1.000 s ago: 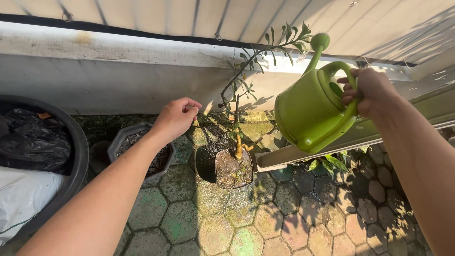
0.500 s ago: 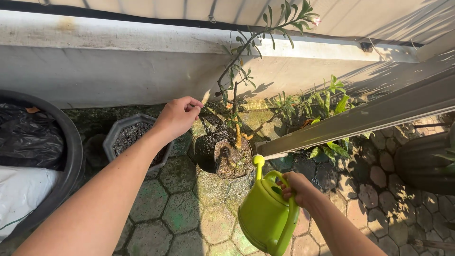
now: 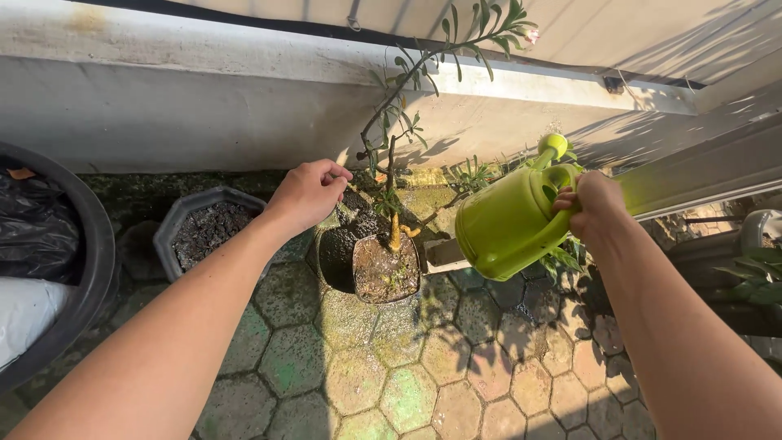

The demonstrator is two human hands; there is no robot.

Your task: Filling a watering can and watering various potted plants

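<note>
Gripping the handle of a green watering can (image 3: 509,224), the right hand (image 3: 590,208) holds it in the air, upright with its spout pointing up, just right of a small potted plant (image 3: 387,265). Fingers are wrapped fully round the handle. Left hand (image 3: 309,194) is loosely curled, thumb and forefinger pinched together at a thin twig of the plant; whether it actually clamps the twig cannot be told. Plant's pot stands on wet hexagonal paving (image 3: 391,367), its slender leafy stem rising against a pale low wall (image 3: 163,98). An octagonal grey pot of bare soil (image 3: 204,232) sits left of it, and a large black tub (image 3: 77,277) lies at far left.
</note>
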